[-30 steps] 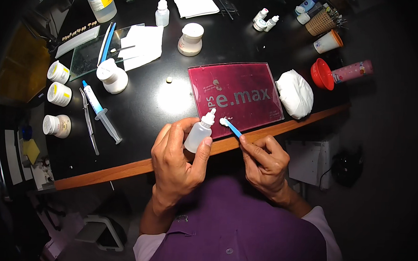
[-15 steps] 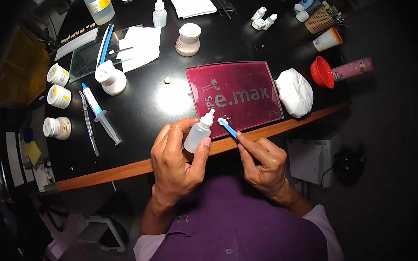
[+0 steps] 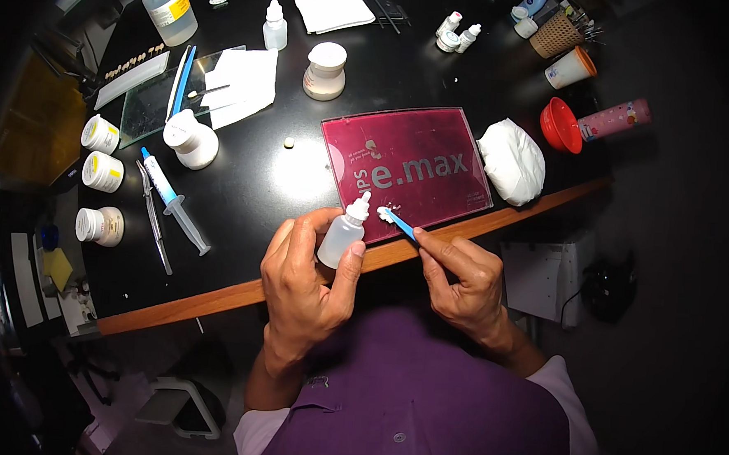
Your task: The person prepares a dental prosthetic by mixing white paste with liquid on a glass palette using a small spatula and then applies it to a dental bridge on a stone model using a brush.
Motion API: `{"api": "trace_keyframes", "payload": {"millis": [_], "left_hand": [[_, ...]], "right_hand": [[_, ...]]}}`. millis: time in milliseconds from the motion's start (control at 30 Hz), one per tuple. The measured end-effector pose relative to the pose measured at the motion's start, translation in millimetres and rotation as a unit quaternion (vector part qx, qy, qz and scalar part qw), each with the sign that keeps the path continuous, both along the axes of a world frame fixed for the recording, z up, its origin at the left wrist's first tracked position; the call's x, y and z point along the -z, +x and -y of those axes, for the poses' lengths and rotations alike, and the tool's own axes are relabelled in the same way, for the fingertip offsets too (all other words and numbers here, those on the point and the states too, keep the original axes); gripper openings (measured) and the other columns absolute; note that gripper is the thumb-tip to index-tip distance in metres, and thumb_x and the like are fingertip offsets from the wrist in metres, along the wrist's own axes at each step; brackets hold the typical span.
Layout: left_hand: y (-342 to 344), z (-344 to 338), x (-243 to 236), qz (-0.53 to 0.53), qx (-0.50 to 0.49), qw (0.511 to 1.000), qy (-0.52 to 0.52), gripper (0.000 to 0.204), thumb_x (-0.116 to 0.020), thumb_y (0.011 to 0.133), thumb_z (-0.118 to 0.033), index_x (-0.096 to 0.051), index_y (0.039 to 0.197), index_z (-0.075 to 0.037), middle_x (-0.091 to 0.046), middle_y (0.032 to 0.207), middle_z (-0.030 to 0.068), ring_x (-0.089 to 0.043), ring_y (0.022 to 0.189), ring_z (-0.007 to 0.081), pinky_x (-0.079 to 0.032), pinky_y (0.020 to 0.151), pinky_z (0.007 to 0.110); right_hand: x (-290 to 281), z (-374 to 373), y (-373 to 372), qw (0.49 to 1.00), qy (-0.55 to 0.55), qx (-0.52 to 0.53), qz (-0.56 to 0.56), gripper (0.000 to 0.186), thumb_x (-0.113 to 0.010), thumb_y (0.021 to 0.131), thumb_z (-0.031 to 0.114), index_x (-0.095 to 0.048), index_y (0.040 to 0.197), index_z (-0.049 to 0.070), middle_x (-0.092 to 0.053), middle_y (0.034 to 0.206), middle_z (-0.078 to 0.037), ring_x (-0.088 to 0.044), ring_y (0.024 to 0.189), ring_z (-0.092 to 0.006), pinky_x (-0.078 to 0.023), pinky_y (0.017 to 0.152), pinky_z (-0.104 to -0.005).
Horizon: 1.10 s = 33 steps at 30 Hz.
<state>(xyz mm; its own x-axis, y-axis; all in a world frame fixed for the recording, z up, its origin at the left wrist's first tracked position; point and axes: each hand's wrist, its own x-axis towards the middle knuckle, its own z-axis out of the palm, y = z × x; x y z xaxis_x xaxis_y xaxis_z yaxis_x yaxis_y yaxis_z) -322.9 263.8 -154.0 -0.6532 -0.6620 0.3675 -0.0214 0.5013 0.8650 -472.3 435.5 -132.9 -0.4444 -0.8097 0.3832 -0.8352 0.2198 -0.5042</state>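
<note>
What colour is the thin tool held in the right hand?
Blue, with a white tip: the thin tool in the right hand, seen in the head view.

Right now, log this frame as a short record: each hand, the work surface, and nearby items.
left hand: holds a small translucent plastic dropper bottle, nozzle tilted toward the pad
right hand: pinches a thin blue spatula, tip in white paste
surface: dark red rectangular mixing pad on black table
nearby: blue-tipped clear syringe, crumpled white cloth
</note>
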Motion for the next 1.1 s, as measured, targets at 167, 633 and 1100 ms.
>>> {"api": "trace_keyframes", "payload": {"millis": [167,633,1100], "left_hand": [[-0.4,0.3,-5.4,0.012,-0.008,1.0,0.005,0.028,-0.078,0.091,-0.01,-0.068,0.113,0.004,-0.073,0.089,0.0164,-0.067,0.078,0.029,-0.052,0.072,0.04],[0.6,-0.7,-1.6,0.009,-0.011,1.0,0.004,0.028,-0.078,0.092,-0.011,-0.069,0.115,0.002,-0.071,0.09,0.0133,-0.064,0.077,0.0231,-0.048,0.07,0.036],[-1.5,-1.2,-7.1,0.021,-0.013,1.0,0.007,0.028,-0.078,0.091,-0.01,-0.068,0.113,0.004,-0.073,0.09,0.0166,-0.068,0.079,0.0287,-0.052,0.073,0.039]], "right_hand": [[-1.4,-5.9,-16.6,0.998,-0.028,-0.041,-0.037,0.038,-0.08,0.083,-0.004,-0.081,0.12,0.005,-0.051,0.062,-0.004,-0.048,0.047,-0.0149,-0.038,0.046,-0.0329],[6.1,-0.8,-42.2,0.987,-0.048,-0.134,-0.073,0.041,-0.08,0.082,-0.003,-0.081,0.122,0.005,-0.059,0.065,-0.003,-0.054,0.05,-0.0147,-0.043,0.047,-0.0321],[-6.6,-3.4,-10.8,0.998,0.021,-0.035,0.043,0.031,-0.075,0.091,-0.008,-0.078,0.121,-0.002,-0.066,0.07,-0.01,-0.059,0.054,-0.0139,-0.044,0.05,-0.0298]]}}
